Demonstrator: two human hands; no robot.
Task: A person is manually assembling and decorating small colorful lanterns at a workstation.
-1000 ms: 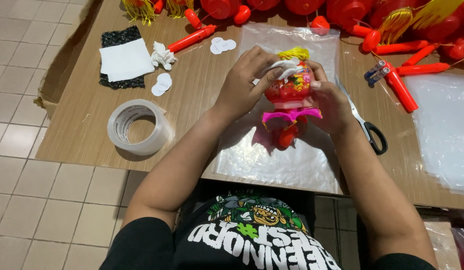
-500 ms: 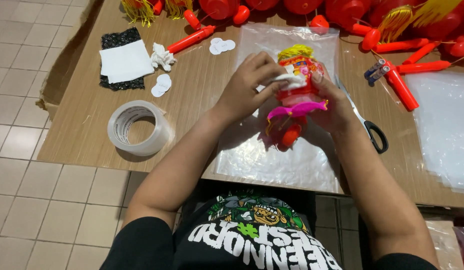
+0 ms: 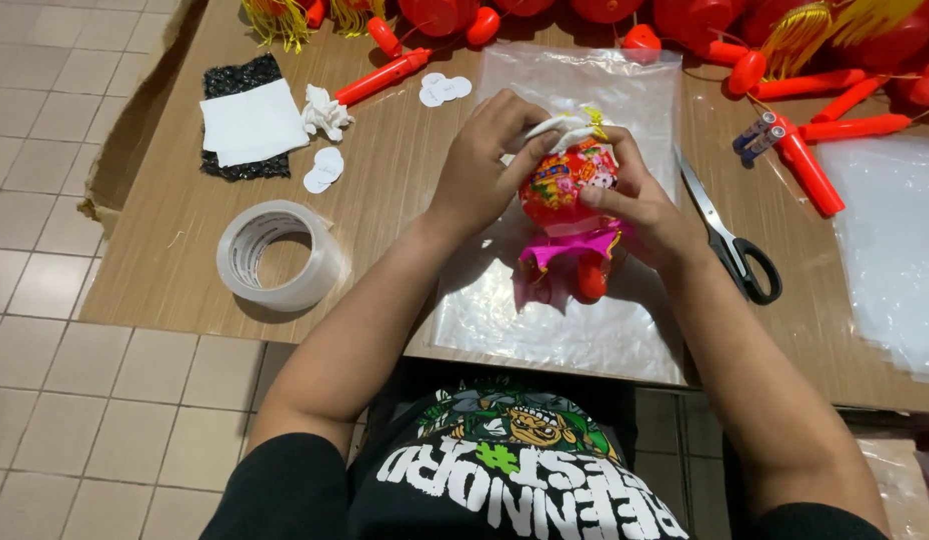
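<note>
Head view, the only one: both hands are meeting at centre frame, just above the middle, around a small red lantern [image 3: 563,185] with a printed pattern. The left hand [image 3: 485,165] is curling over the lantern's upper left side, fingers bent and closed on it, fingertips pressing a white bit at its top. The right hand [image 3: 640,205] is wrapping the lantern's right side, thumb lying across the front — also closed on it. A pink frill [image 3: 570,250] and a red knob are hanging below the lantern, w/ yellow threads showing at its top.

The lantern is sitting over a clear plastic sheet [image 3: 545,320] that is lying on the wooden surface [image 3: 175,250]; can't tell whether the frill is touching the sheet.

Right of the hands, black-handled scissors [image 3: 730,245] are lying on the surface, blades pointing to the upper left. Left of centre, a roll of clear tape [image 3: 280,255] is lying flat. Upper left of the frame: white paper squares [image 3: 253,122] stacked on a black pad, a crumpled white scrap and small white discs [image 3: 325,170] beside them. More discs and a red stick handle [image 3: 385,75] are lying near the top centre. Along the top edge and upper right — more red lanterns [image 3: 685,15], yellow tassels & red sticks. At far right, another stack of clear sheets [image 3: 890,250].
</note>
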